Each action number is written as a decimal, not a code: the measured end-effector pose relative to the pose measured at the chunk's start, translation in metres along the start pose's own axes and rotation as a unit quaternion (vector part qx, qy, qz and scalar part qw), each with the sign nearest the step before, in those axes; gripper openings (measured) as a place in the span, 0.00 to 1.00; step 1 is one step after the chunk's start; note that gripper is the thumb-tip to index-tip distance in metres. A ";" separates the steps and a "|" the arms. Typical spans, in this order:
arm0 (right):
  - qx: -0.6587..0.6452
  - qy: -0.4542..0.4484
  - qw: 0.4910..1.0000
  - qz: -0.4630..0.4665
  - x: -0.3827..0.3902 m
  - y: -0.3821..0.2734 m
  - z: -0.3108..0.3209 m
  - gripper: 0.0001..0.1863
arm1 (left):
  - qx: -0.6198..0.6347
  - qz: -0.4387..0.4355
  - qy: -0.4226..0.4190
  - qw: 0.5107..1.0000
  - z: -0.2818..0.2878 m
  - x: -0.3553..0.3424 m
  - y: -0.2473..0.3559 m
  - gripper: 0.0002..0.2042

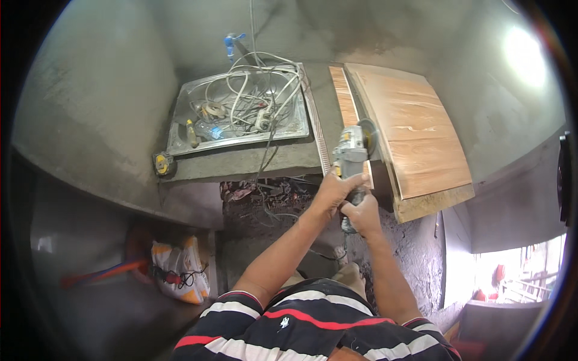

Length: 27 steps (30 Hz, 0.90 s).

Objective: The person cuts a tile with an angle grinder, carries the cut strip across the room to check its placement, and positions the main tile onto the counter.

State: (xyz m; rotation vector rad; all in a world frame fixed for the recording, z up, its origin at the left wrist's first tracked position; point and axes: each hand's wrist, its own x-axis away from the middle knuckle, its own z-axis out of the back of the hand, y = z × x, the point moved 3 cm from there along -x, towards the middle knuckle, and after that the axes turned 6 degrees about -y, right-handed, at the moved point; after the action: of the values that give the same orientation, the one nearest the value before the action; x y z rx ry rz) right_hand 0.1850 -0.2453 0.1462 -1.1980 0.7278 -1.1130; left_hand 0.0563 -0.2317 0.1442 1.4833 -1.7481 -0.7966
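Both of my hands are closed on a grey angle grinder [351, 157] with its cord trailing from the back. My left hand [333, 191] wraps the middle of its body, while my right hand [363, 215] grips the rear handle. The round cutting disc [369, 137] stands on edge at the right of the grinder's head. Beneath the head runs a narrow wood-patterned strip [344, 96], partly covered by the tool. Whether the disc touches the strip, I cannot tell. A wide wood-patterned panel [426, 133] lies on a board [433, 203] just right of the disc.
At left a metal sink [224, 144] holds tangled pale cables [265, 96], a bottle and tools. A tape measure [162, 163] sits on the counter's left corner. Blue tap [231, 45] on the back wall. White and orange bags [179, 271] stand low left; debris [283, 195] lies below the counter.
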 end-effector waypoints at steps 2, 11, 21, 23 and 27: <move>0.096 0.001 0.995 -0.009 -0.006 -0.003 -0.005 0.27 | 0.040 0.019 0.003 0.999 0.009 -0.006 0.003 0.24; -0.222 -0.123 0.964 -0.080 -0.052 0.007 -0.014 0.38 | 0.105 0.028 -0.061 0.992 0.051 -0.046 -0.004 0.25; -0.012 -0.003 0.997 0.074 -0.130 -0.003 0.049 0.38 | -0.009 0.113 0.047 0.992 0.119 -0.094 -0.002 0.21; -0.006 -0.004 0.998 0.062 -0.143 -0.005 0.069 0.37 | -0.137 0.088 0.101 0.981 0.131 -0.088 -0.016 0.20; 0.010 -0.005 1.000 0.001 -0.171 -0.005 0.091 0.35 | -0.464 0.068 0.237 0.851 0.132 -0.071 -0.050 0.20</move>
State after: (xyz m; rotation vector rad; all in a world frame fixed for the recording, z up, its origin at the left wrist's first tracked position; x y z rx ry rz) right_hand 0.2101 -0.0533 0.1549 -1.1857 0.7089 -1.1104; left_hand -0.0181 -0.1676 0.0201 0.7695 -0.8490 -0.9096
